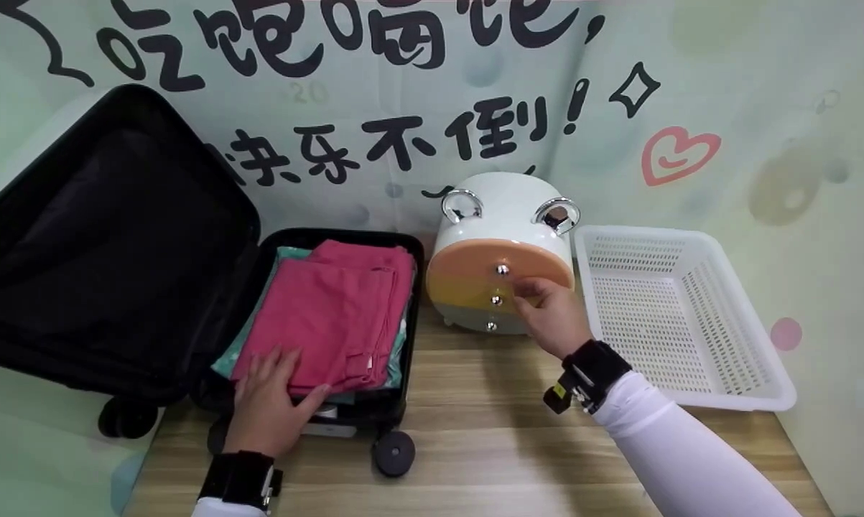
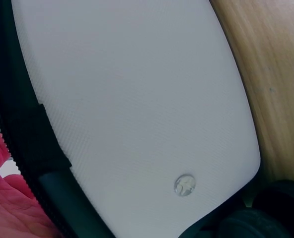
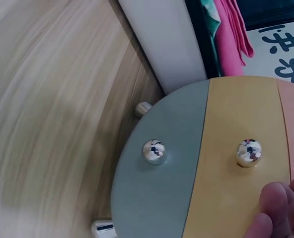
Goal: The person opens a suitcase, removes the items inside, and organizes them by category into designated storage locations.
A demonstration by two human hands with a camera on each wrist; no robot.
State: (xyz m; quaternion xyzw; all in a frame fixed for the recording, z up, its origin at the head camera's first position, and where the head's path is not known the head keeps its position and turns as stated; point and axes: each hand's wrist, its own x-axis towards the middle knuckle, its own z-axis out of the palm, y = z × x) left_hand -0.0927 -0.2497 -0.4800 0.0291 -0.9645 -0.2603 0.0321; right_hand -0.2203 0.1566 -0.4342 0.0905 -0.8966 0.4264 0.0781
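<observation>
Open suitcase [image 1: 115, 230] on the left, basket [image 1: 753, 316] on the right, chest [image 1: 507, 208] between, drawers closed. Clothes [image 1: 317, 309] in suitcase. Left hand [image 1: 270, 402] on clothes, fingers spread. Right hand [image 1: 555, 319] at chest front, fingers loosely bent, pinching nothing visible; contact can't tell. Step looks like reaching for a drawer; next move probably calls for pinching the top knob [image 1: 502, 270] or middle knob [image 1: 496, 300]. Head view shows top knob, right wrist doesn't; only left wrist shows suitcase badge [image 2: 184, 185].
</observation>
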